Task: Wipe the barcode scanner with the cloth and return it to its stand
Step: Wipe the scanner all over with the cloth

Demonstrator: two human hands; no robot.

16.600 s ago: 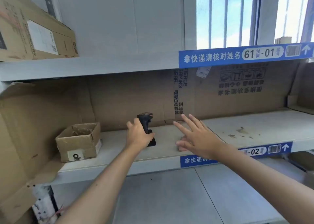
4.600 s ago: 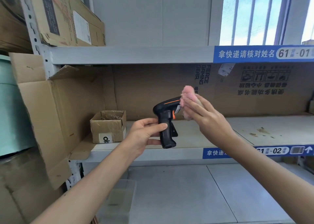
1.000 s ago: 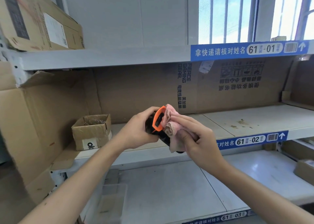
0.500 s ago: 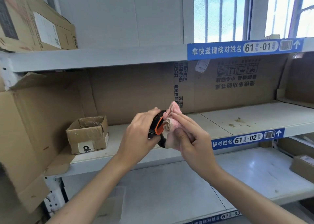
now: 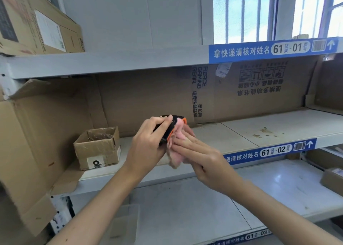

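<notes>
A black barcode scanner [image 5: 168, 127] with orange trim is held in the air in front of the middle shelf. My left hand [image 5: 148, 144] grips its body from the left, fingers curled over the top. A pink cloth [image 5: 177, 150] lies against the scanner's right side, bunched and hanging below it. My right hand [image 5: 202, 159] presses the cloth onto the scanner with fingers laid nearly straight along it. Most of the scanner is hidden by both hands and the cloth. No stand is visible.
A small open cardboard box [image 5: 97, 148] sits on the middle shelf [image 5: 259, 133] to the left. Flattened cardboard [image 5: 148, 96] lines the shelf's back and left side. Another carton [image 5: 37, 27] lies on the upper shelf. A lower shelf [image 5: 204, 207] holds a small box [image 5: 333, 179] at right.
The scanner has turned in my left hand over the last second. My right hand has slid the cloth along its side, fingers stretching flatter against it.
</notes>
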